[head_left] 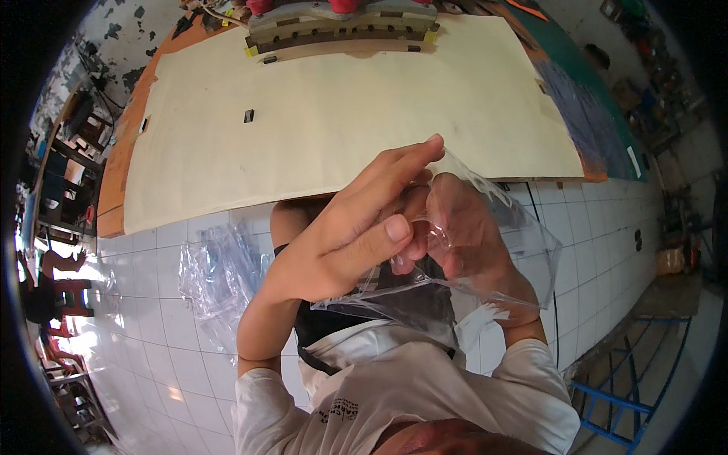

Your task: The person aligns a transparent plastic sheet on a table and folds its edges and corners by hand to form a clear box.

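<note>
A crumpled sheet of clear plastic film [508, 262], possibly a bag, hangs between my hands in front of my body. My left hand [345, 227] pinches its left part, thumb lying over the film and the upper fingers reaching forward and right. Seen through the film, my right hand [470, 231] has its fingers bent toward the left hand and closed on the plastic. Whether it is inside the film or behind it, I cannot tell. Where the fingertips meet, folds and glare hide the exact grip.
A table with a cream sheet [341, 114] lies ahead, small dark clips [249, 116] on it. A machine with red parts [341, 30] stands at its far edge. Clear plastic [220, 280] hangs left of me, dark film [580, 114] lies right. A blue metal frame [626, 387] stands lower right.
</note>
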